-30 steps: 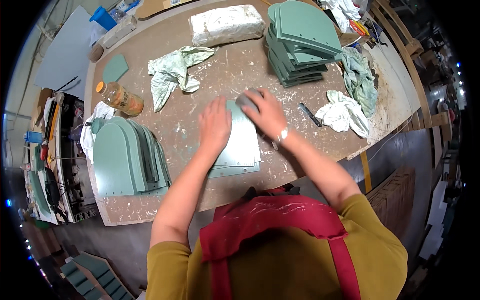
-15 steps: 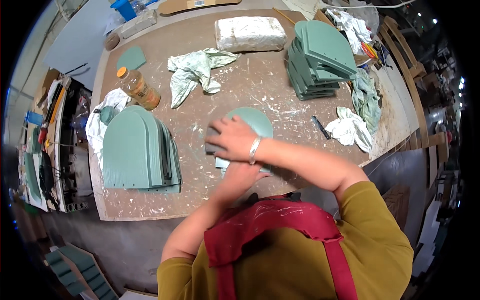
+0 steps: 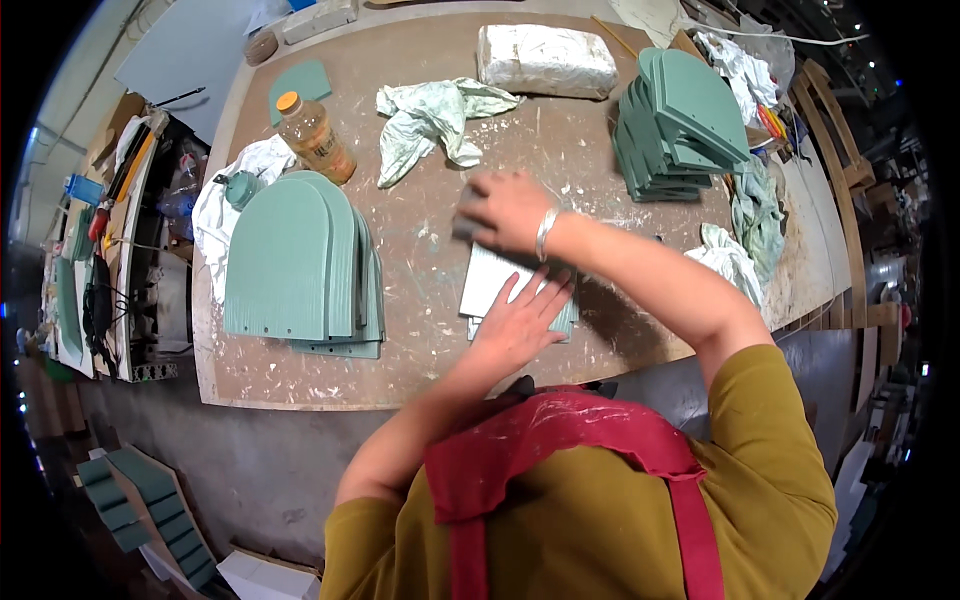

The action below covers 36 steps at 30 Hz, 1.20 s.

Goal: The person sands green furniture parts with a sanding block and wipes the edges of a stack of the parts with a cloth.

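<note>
A pale green arched panel lies flat on the dusty workbench in front of me. My left hand presses flat on its near end, fingers spread. My right hand, with a bracelet at the wrist, reaches across to the panel's far end. It is closed on a small dark grey block that rests at the panel's edge. Most of the panel's rounded end is hidden under my right hand.
A stack of green arched panels lies to the left, and a taller stack stands at the back right. A plastic bottle, crumpled rags, a wrapped white block and another rag surround the work spot.
My right hand has crossed leftward over the panel to its far end with the block. My left hand has drawn back to the near end and lies flat there.
</note>
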{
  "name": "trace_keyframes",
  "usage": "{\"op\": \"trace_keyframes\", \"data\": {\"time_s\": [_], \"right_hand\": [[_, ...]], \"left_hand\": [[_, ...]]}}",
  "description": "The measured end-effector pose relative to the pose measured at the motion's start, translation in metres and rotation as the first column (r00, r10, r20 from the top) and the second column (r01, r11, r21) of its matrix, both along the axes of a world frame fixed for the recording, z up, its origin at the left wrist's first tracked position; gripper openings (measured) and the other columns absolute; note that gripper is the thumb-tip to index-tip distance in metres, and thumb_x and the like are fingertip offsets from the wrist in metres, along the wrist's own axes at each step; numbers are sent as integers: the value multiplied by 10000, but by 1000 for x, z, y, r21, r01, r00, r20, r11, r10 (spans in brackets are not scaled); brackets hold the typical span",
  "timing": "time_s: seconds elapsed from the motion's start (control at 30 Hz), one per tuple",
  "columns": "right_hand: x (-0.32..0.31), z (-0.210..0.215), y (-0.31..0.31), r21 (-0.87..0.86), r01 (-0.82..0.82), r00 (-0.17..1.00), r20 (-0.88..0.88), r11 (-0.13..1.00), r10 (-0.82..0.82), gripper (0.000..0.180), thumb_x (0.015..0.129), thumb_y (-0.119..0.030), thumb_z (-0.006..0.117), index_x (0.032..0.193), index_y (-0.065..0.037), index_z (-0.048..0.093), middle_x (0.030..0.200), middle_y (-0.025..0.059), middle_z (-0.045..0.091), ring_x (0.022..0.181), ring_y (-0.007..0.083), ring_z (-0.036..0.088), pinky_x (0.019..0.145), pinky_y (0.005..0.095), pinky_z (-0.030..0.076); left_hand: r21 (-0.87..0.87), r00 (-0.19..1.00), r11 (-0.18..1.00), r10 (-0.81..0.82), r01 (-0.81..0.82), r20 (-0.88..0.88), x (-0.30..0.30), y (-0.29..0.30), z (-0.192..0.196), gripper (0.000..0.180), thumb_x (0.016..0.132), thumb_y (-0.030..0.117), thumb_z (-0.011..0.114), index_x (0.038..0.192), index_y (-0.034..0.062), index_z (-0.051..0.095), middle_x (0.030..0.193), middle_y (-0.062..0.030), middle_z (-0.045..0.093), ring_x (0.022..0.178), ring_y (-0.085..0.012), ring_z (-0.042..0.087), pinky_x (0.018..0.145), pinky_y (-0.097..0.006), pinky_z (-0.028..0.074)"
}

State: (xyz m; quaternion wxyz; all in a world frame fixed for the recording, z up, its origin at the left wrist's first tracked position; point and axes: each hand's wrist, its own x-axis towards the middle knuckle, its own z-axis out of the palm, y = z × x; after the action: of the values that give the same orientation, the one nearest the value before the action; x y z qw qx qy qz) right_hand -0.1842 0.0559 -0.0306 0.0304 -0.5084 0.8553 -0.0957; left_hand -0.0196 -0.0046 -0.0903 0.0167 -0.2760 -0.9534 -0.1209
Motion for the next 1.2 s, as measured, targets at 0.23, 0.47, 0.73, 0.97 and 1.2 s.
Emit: {"op": "trace_keyframes", "data": {"time_s": [0.23, 0.47, 0.73, 0.97, 1.2], "right_hand": [[-13, -13, 25, -96, 302, 950, 119, 949, -290, 369, 831, -343, 689, 1187, -248, 673, 1284, 138, 566, 1167, 368, 561, 980, 479, 454], [3, -8, 154, -208, 786, 494, 777, 582, -390, 516, 915, -418, 624, 1288, -62, 615, 1184, 139, 649, 1072, 263, 616, 918, 343, 483], [101, -13, 153, -14, 942, -16, 996, 336, 86, 526, 964, -323, 624, 1352, 21, 536, 1176, 81, 639, 1017, 125, 598, 872, 263, 478], [103, -10, 173, -140, 961, 68, 956, 240, 285, 375, 992, -310, 558, 1223, -16, 589, 1082, 50, 649, 953, 128, 630, 820, 276, 515], [100, -22, 180, -184, 950, 130, 968, 254, 214, 467, 970, -271, 615, 1342, -2, 535, 1147, 47, 644, 1010, 109, 598, 871, 245, 476]], "left_hand": [[36, 999, 999, 23, -22, -43, -1, 1, 6, 735, 896, 489, 590, 1495, 122, 374, 1549, -48, 369, 1429, -276, 319, 1163, -518, 219], [433, 799, 679, 563, -593, 211, -11, -63, 25, 403, 895, 338, 654, 1139, 18, 639, 1185, -184, 611, 1066, -362, 574, 911, -436, 467], [303, 661, 632, 461, -713, 592, -5, -78, 38, 461, 911, 393, 668, 776, -44, 609, 645, -105, 574, 597, -192, 548, 604, -381, 469], [660, 750, 359, 367, -660, 550, 11, -79, 145, 267, 949, 229, 650, 792, 52, 526, 734, 22, 493, 693, -56, 453, 616, -230, 415], [821, 682, -61, 524, -567, 510, 64, -230, 230, 250, 975, 321, 622, 1028, 79, 659, 919, -5, 666, 791, -85, 611, 685, -247, 502]]}}
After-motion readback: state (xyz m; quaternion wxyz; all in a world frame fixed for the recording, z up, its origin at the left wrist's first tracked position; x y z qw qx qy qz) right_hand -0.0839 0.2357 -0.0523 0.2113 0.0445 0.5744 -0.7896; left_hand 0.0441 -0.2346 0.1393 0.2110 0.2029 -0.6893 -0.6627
